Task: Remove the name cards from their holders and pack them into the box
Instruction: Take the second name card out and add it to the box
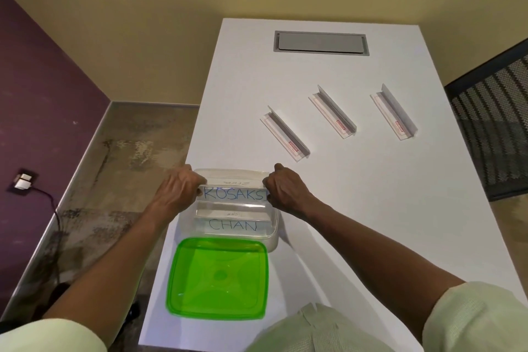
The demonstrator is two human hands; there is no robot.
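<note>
Both your hands pinch the white paper name card lettered KOSAKS (235, 194) by its ends, left hand (177, 189) on the left end, right hand (286, 188) on the right; the card hangs over the clear square plastic box (273, 233), toward its far side; a second white card reading CHAN (233, 225) already lies inside the box, nearer you, and a third with faint writing shows behind the held card.

To do this step well, keep the card level and lower it flat into the box, both ends together so it doesn't buckle; let go only once it rests on the cards below; don't jog the box wall.

The three clear acrylic L-shaped holders (285, 134) stand beyond the box, off to its right; they look emptied, so likely this is the last card; the translucent green square lid (217, 277) lies just on your side of the box, touching or overlapping its near rim.

Hard to tell: your right fingers cover the card's last letters; fingertips hidden behind the card; small writing on the lower cards unreadable; holder labels too small.
</note>
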